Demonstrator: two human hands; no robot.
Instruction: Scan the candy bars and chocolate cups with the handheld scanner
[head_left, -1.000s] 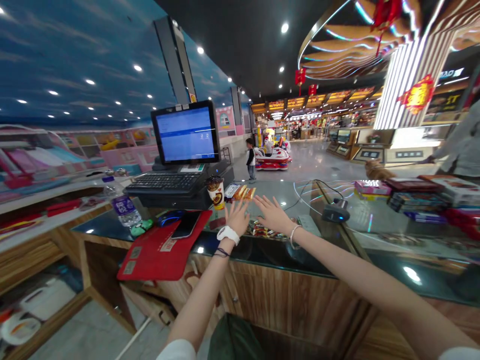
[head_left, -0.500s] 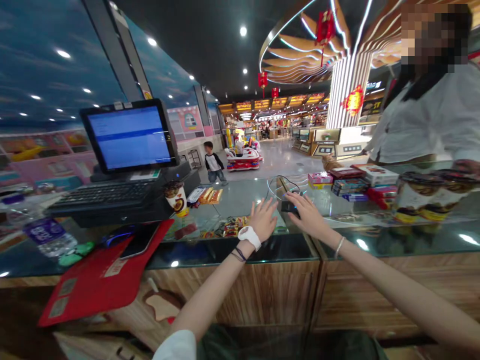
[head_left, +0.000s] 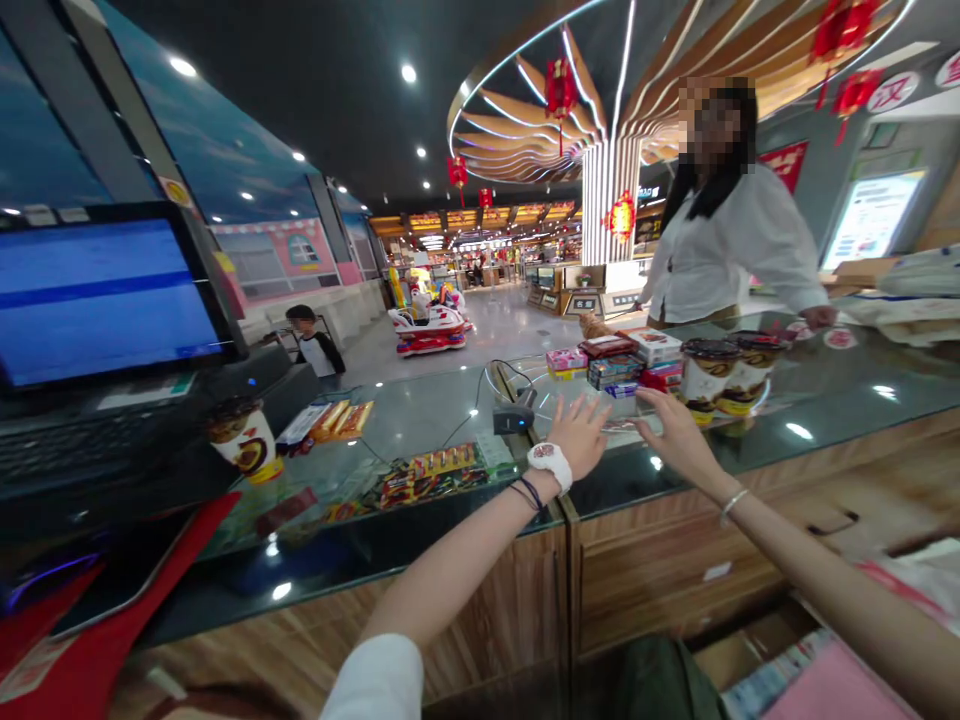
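Above the glass counter, my left hand (head_left: 580,440), with a white watch (head_left: 550,464) at the wrist, is open with its fingers stretched forward. My right hand (head_left: 681,437) is open too, thumb and fingers apart, and holds nothing. Just left of my left hand lies a black barcode scanner (head_left: 514,414) with a small blue light and a cable. Beyond both hands is a cluster of small packaged boxes (head_left: 615,371). Two lidded paper cups (head_left: 703,383) stand side by side past my right hand.
At left are a monitor (head_left: 97,295), a keyboard (head_left: 60,430), another cup (head_left: 246,440) and a phone (head_left: 124,575) on a red folder (head_left: 82,655). Snack packs (head_left: 442,470) show at the glass. A person in a white shirt (head_left: 705,255) stands across the counter (head_left: 862,420).
My view has swung to the right. My right hand has left the scanner and moved right toward the boxes and cups. My left hand has also shifted right, past the scanner.
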